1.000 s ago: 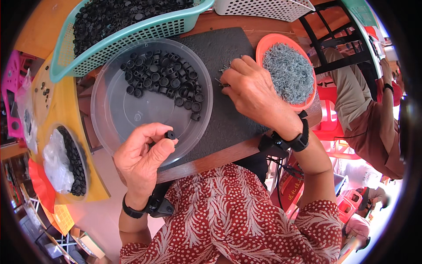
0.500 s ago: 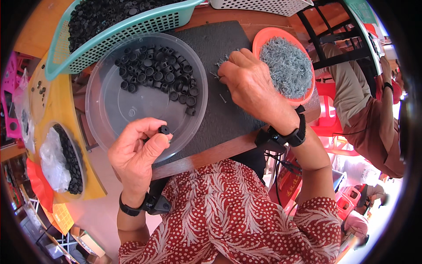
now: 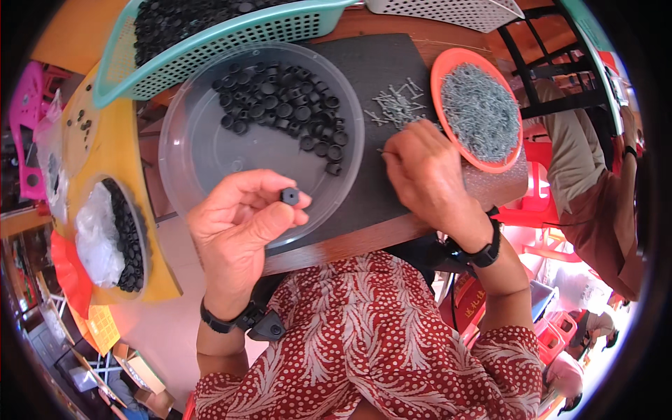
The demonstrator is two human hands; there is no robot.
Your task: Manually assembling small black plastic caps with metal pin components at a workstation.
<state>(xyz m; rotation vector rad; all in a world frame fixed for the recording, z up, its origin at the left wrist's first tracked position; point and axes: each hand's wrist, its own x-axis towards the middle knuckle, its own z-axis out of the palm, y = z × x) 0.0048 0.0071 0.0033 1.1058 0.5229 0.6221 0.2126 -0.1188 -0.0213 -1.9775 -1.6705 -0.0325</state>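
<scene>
Pinching a small black plastic cap [image 3: 290, 196] between thumb and forefinger, the left hand [image 3: 241, 234] holds it just over the near rim of the clear round bowl [image 3: 199, 150], fingers closed on the piece. It looks light and rigid, a short moulded part with a flat top and a ridged or faceted side; I judge it easy to grip across its sides, though small enough to slip and roll off if the pinch loosens. The right hand [image 3: 427, 182] rests knuckles-up on the dark mat [image 3: 392, 77], fingertips curled down near a scatter of thin metal pins [image 3: 395, 105]; whether it has one pinched I cannot tell, since the fingers hide their own tips. Those pins look stiff, slick and fiddly, best taken one at a time by the shank

More black caps [image 3: 283, 108] lie heaped in the far half of the bowl, matt and all alike. An orange dish [image 3: 448, 66] to the right of the mat is filled with a grey tangle of the same pins. Behind the bowl stands a teal slotted basket [image 3: 210, 49] filled with dark parts, and a white mesh basket [image 3: 448, 10] sits at the top edge. To the left, a yellow surface [image 3: 115, 150] carries another dish with black pieces and a crumpled clear bag [image 3: 98, 241]. The mat lies on a wooden tabletop [image 3: 336, 245]
</scene>
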